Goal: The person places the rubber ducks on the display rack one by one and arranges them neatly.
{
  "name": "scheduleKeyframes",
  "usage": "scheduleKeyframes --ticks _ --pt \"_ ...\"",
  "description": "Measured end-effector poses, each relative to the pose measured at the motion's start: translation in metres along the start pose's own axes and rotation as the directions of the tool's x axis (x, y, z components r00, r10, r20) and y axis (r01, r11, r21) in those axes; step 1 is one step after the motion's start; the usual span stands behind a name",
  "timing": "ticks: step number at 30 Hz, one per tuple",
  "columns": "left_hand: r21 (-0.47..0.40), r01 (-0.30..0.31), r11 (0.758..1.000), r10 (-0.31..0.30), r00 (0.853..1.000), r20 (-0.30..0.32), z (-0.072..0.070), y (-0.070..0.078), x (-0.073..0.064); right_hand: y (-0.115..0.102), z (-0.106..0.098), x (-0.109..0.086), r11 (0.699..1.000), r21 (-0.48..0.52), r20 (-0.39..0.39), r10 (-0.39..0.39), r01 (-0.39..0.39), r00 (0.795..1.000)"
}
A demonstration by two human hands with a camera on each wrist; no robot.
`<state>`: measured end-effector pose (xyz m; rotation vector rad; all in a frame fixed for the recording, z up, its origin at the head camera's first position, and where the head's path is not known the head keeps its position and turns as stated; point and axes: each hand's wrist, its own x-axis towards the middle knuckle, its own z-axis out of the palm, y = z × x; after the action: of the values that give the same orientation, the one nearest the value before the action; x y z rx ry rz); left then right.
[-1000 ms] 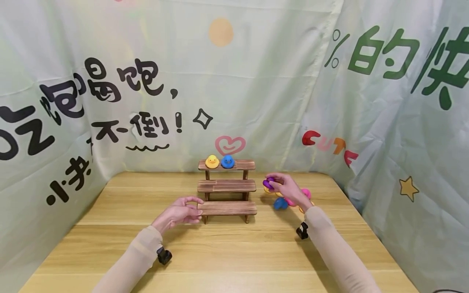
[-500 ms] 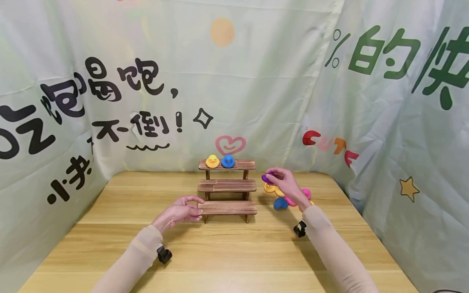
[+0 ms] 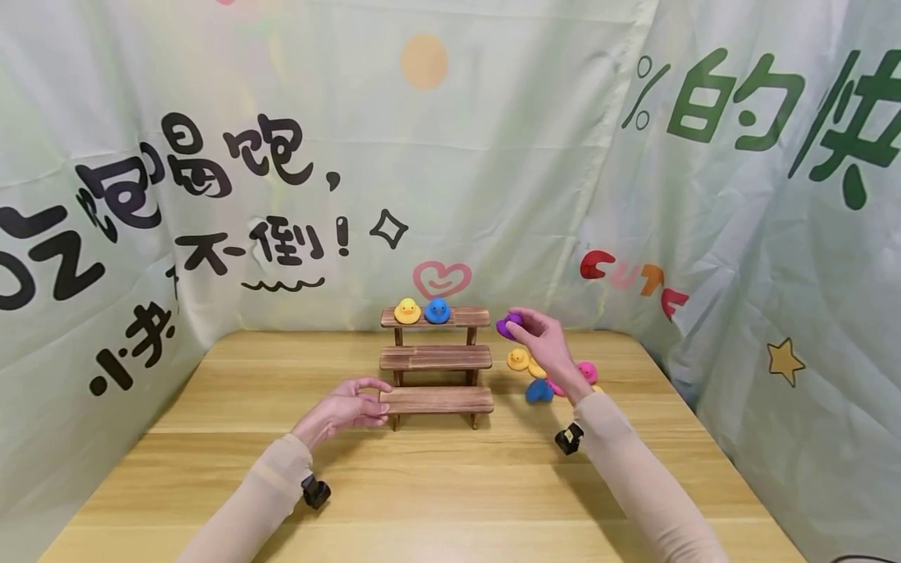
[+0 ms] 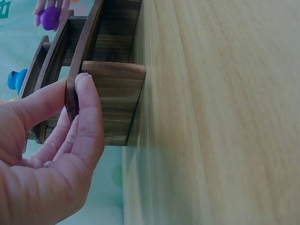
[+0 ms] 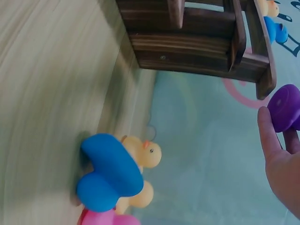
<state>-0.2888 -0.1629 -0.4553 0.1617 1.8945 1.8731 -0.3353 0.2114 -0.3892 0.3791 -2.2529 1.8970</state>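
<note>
A three-tier wooden stand (image 3: 436, 399) stands on the table. My left hand (image 3: 346, 406) pinches the left end of its lowest shelf; in the left wrist view thumb and fingers lie on either side of the board (image 4: 71, 89). My right hand (image 3: 546, 342) holds a purple rubber duck (image 3: 508, 325) in the air, just right of the top shelf and apart from it. In the right wrist view the purple duck (image 5: 285, 108) sits at the fingertips. A yellow duck (image 3: 407, 311) and a blue duck (image 3: 437, 310) sit side by side on the top shelf's left and middle.
Right of the stand, several ducks lie on the table: a blue one (image 3: 539, 390) on its side, a yellow one (image 3: 518, 359), and pink ones (image 3: 587, 372) partly behind my right wrist. A printed cloth (image 3: 493, 195) hangs around the table's back and sides.
My right hand has lifted the purple duck from just above the pile, up and slightly left, to the top shelf's height. My left hand keeps its place on the stand.
</note>
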Motion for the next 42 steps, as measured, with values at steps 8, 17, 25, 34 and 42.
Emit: scheduleKeyframes --ticks 8,17,25,34,42 --pt "-0.004 -0.013 1.0 0.013 1.0 0.0 0.0 -0.003 0.002 -0.007 0.01 0.004 0.995 0.088 -0.021 -0.048 0.05 0.999" --pt "-0.004 -0.006 1.0 0.006 1.0 -0.008 -0.001 -0.003 0.001 -0.013 0.025 0.007 0.989 0.132 -0.011 -0.063 0.063 0.998" --pt "-0.004 -0.003 1.0 0.003 1.0 -0.007 -0.001 -0.004 0.002 -0.013 0.035 0.014 0.989 0.107 0.005 -0.101 0.1 0.995" --pt "0.0 0.005 1.0 -0.005 1.0 -0.011 0.0 -0.003 0.002 -0.013 0.044 0.02 0.996 0.049 0.045 -0.08 0.078 0.996" --pt "0.0 -0.001 1.0 0.001 1.0 -0.009 0.001 -0.002 0.001 -0.02 0.047 0.031 1.0 -0.025 0.105 -0.002 0.004 0.994"
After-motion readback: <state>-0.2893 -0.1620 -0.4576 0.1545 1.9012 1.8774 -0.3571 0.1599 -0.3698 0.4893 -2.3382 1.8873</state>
